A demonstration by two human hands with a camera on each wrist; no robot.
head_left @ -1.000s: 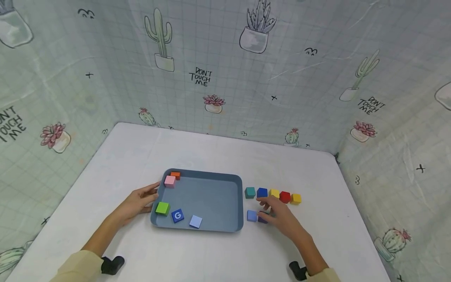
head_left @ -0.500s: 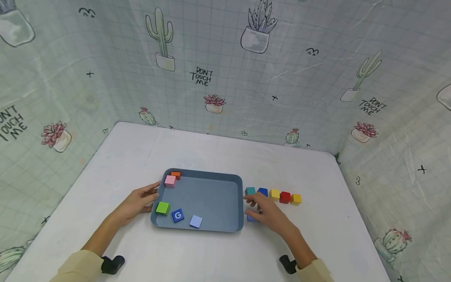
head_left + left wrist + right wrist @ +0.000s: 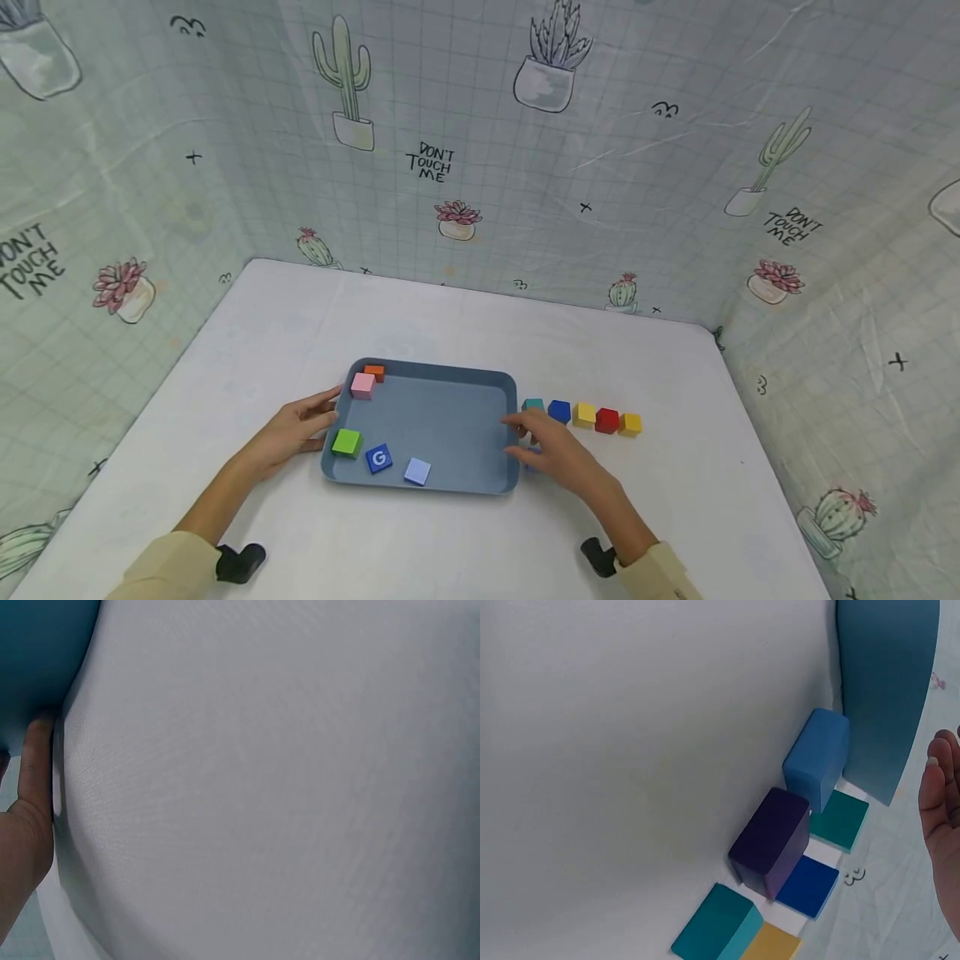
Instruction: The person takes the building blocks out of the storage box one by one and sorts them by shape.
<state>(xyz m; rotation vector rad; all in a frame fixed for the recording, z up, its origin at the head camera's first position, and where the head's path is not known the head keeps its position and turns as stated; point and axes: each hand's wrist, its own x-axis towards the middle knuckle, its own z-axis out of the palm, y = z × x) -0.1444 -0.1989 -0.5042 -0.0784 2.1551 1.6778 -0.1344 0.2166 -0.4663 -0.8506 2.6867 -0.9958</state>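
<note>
My left hand point(image 3: 294, 432) rests against the left wall of a blue-grey tray point(image 3: 450, 429), fingers extended along its outside. Over the tray's right rim hovers my right hand point(image 3: 557, 454), fingers loosely bent, thumb apart, nothing visible between them. Inside the tray lie a pink cube point(image 3: 363, 386), an orange cube point(image 3: 374, 372), a green cube point(image 3: 347, 443), a blue cube marked G point(image 3: 378, 458) and a light blue cube point(image 3: 417, 472). The right wrist view shows a blue block point(image 3: 815, 757) beside the tray, then a dark purple block point(image 3: 771, 836) and a teal block point(image 3: 712, 922).
Right of the tray, a row holds a teal cube point(image 3: 533, 403), a blue cube point(image 3: 559, 411), a yellow cube point(image 3: 584, 415), a red cube point(image 3: 607, 420) and a darker yellow cube point(image 3: 631, 425). The white table point(image 3: 450, 546) meets a cactus-print cloth point(image 3: 480, 133) behind.
My right hand has moved left, from above the loose blocks to over the tray's right rim. The left hand, the tray and the cubes inside it have stayed put.
</note>
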